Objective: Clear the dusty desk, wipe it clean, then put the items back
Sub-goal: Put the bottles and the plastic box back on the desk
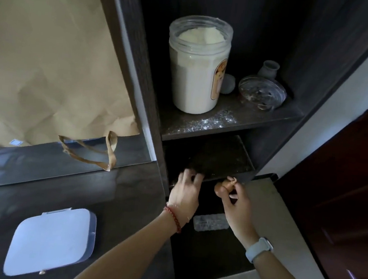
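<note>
My left hand [185, 191] reaches to the front edge of a dark lower shelf [212, 161], its fingers curled and blurred; I cannot tell if it holds anything. My right hand [236, 206] grips a small brown object [223, 185] just in front of the same shelf edge. The shelf above [223, 125] is dusted with white powder and carries a big clear jar of white powder [198, 65], a glass dish [262, 93], a small grey pot [270, 69] and a grey round thing [228, 83].
The dark desk top [116, 200] lies at the left with a white square lidded box [50, 242] on it. A brown paper bag [52, 67] with handles leans against the mirror behind. A clear packet [210, 221] lies on a lower shelf. A dark red door [339, 195] stands at the right.
</note>
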The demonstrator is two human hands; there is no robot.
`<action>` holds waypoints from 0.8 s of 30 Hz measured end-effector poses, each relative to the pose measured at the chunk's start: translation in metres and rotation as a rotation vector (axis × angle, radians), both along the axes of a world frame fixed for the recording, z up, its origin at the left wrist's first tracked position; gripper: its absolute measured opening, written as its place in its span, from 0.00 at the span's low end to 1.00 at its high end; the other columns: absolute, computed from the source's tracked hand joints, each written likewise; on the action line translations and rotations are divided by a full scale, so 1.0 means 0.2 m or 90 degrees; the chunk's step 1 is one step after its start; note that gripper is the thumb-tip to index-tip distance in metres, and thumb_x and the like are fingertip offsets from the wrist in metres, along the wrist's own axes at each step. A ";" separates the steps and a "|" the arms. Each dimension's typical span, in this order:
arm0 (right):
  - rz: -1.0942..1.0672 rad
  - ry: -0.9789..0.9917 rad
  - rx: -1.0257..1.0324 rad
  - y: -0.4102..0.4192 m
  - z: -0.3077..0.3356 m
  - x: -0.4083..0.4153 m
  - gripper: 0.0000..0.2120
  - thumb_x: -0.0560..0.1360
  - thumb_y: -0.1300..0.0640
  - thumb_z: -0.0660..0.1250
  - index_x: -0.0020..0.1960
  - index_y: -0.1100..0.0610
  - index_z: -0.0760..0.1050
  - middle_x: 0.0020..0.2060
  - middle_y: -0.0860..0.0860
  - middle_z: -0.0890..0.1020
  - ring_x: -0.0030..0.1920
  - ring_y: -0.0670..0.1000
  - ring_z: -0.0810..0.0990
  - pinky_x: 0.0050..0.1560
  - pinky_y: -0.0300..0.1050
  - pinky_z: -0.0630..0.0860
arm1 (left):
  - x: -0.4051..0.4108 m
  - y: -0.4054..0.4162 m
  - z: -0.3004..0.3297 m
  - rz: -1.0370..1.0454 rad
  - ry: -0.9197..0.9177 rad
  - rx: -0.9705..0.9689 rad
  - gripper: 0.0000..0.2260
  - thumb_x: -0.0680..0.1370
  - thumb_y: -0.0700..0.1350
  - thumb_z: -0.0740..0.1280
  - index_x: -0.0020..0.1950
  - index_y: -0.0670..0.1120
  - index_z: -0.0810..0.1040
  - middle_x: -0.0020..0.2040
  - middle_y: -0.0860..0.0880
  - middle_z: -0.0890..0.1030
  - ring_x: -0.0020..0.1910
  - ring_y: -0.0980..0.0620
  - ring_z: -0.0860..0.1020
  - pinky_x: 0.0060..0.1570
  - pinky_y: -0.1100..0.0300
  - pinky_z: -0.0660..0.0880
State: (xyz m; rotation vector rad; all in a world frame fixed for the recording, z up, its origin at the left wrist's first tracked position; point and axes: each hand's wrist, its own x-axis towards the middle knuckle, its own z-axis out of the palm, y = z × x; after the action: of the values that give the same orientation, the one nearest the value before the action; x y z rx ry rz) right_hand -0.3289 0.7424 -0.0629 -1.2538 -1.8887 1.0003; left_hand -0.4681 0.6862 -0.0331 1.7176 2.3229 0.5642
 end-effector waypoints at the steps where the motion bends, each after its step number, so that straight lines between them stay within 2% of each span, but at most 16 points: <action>1: 0.012 -0.008 0.007 -0.02 -0.02 0.01 0.13 0.74 0.57 0.67 0.58 0.56 0.73 0.47 0.53 0.79 0.49 0.50 0.77 0.48 0.28 0.71 | 0.02 -0.06 -0.02 -0.022 -0.024 0.046 0.16 0.70 0.32 0.65 0.56 0.42 0.73 0.54 0.39 0.75 0.49 0.39 0.76 0.42 0.50 0.79; 3: 0.048 -0.042 0.011 -0.09 -0.06 0.01 0.12 0.72 0.55 0.69 0.55 0.57 0.74 0.46 0.53 0.79 0.49 0.49 0.77 0.49 0.37 0.74 | 0.02 -0.21 -0.08 -0.013 -0.090 0.099 0.13 0.66 0.34 0.67 0.50 0.44 0.77 0.48 0.43 0.79 0.43 0.43 0.79 0.41 0.57 0.79; 5: 0.105 -0.066 0.012 -0.19 -0.09 -0.02 0.14 0.71 0.51 0.69 0.52 0.57 0.76 0.46 0.49 0.79 0.49 0.48 0.77 0.51 0.43 0.76 | -0.04 -0.37 -0.13 0.044 -0.161 0.080 0.14 0.65 0.35 0.65 0.49 0.45 0.78 0.48 0.45 0.80 0.44 0.45 0.80 0.46 0.61 0.75; 8: 0.220 -0.099 0.008 -0.36 -0.09 -0.14 0.21 0.70 0.43 0.63 0.56 0.56 0.76 0.49 0.43 0.75 0.50 0.42 0.74 0.51 0.34 0.73 | -0.22 -0.55 -0.18 0.146 -0.184 0.064 0.12 0.66 0.34 0.67 0.47 0.43 0.79 0.48 0.45 0.80 0.45 0.45 0.80 0.46 0.66 0.72; 10: 0.289 -0.101 -0.020 -0.45 -0.07 -0.29 0.24 0.70 0.42 0.59 0.58 0.56 0.75 0.49 0.39 0.71 0.45 0.37 0.73 0.47 0.29 0.71 | -0.37 -0.62 -0.17 0.216 -0.171 0.061 0.12 0.67 0.32 0.70 0.49 0.41 0.80 0.50 0.42 0.79 0.48 0.43 0.80 0.47 0.65 0.72; 12: 0.311 -0.086 -0.043 -0.49 -0.05 -0.42 0.23 0.70 0.43 0.60 0.58 0.57 0.74 0.49 0.38 0.70 0.42 0.37 0.73 0.44 0.27 0.70 | -0.48 -0.61 -0.14 0.289 -0.171 0.050 0.13 0.70 0.34 0.70 0.54 0.41 0.78 0.54 0.40 0.78 0.52 0.42 0.78 0.49 0.62 0.71; 14: 0.305 -0.073 -0.041 -0.50 -0.06 -0.60 0.21 0.72 0.47 0.63 0.59 0.60 0.73 0.51 0.44 0.73 0.43 0.40 0.74 0.47 0.29 0.71 | -0.60 -0.57 -0.13 0.353 -0.216 0.038 0.17 0.73 0.37 0.68 0.61 0.44 0.74 0.56 0.41 0.78 0.55 0.43 0.77 0.52 0.60 0.70; 16: 0.271 -0.081 -0.006 -0.50 -0.07 -0.78 0.18 0.72 0.56 0.66 0.59 0.63 0.73 0.51 0.55 0.75 0.48 0.47 0.77 0.51 0.40 0.75 | -0.69 -0.52 -0.13 0.400 -0.263 0.018 0.18 0.74 0.40 0.66 0.64 0.45 0.71 0.56 0.41 0.79 0.57 0.43 0.76 0.55 0.57 0.70; 18: 0.210 -0.111 0.025 -0.48 -0.08 -0.94 0.16 0.73 0.61 0.66 0.60 0.64 0.72 0.52 0.60 0.76 0.50 0.57 0.78 0.51 0.50 0.76 | -0.77 -0.47 -0.15 0.402 -0.264 -0.002 0.16 0.74 0.39 0.66 0.62 0.43 0.72 0.56 0.40 0.79 0.57 0.42 0.75 0.56 0.56 0.70; 21: 0.126 -0.149 0.012 -0.40 -0.08 -1.10 0.15 0.75 0.64 0.64 0.61 0.65 0.71 0.53 0.61 0.75 0.51 0.59 0.77 0.50 0.46 0.72 | -0.84 -0.42 -0.20 0.343 -0.241 -0.011 0.13 0.73 0.36 0.66 0.57 0.42 0.75 0.56 0.42 0.79 0.58 0.44 0.74 0.58 0.57 0.69; 24: 0.093 -0.176 -0.001 -0.34 -0.13 -1.16 0.11 0.75 0.65 0.62 0.58 0.64 0.71 0.53 0.60 0.74 0.51 0.60 0.77 0.48 0.49 0.73 | -0.89 -0.37 -0.27 0.296 -0.242 0.002 0.14 0.72 0.35 0.67 0.57 0.43 0.76 0.57 0.43 0.78 0.57 0.45 0.75 0.57 0.58 0.69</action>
State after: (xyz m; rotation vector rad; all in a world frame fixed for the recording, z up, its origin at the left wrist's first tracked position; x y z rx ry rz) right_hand -0.5602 0.6754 -0.0890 -1.3272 -2.2182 0.9399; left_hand -0.6462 0.6115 -0.0865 0.9489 2.4205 0.8807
